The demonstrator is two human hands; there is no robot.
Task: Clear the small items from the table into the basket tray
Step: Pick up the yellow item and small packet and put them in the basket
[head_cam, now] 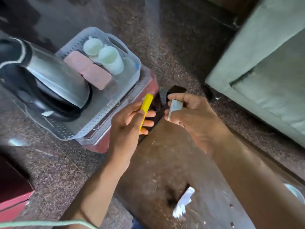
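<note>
Above the far corner of the brown table [165,162], the left hand [128,123] is closed around a slim yellow stick-shaped item [146,106], which juts up past the thumb toward the basket tray [99,116]. Just beside it, apart from it, the right hand [189,113] pinches a small pale grey box [175,107] between thumb and fingers. Both items are in the air, neither on the table nor in the tray.

The grey perforated basket tray sits to the left on a red stool [145,86], well clear of the hands. Inside it stand 2 pale cups [105,55] side by side, 2 pink rectangular blocks [89,70] touching each other, and a steel kettle [54,76] with a black base that fills the near end.

On the table near the person lies a white scrap of paper [183,204]. A pale green sofa [264,63] stands to the right on the speckled floor [173,47].
</note>
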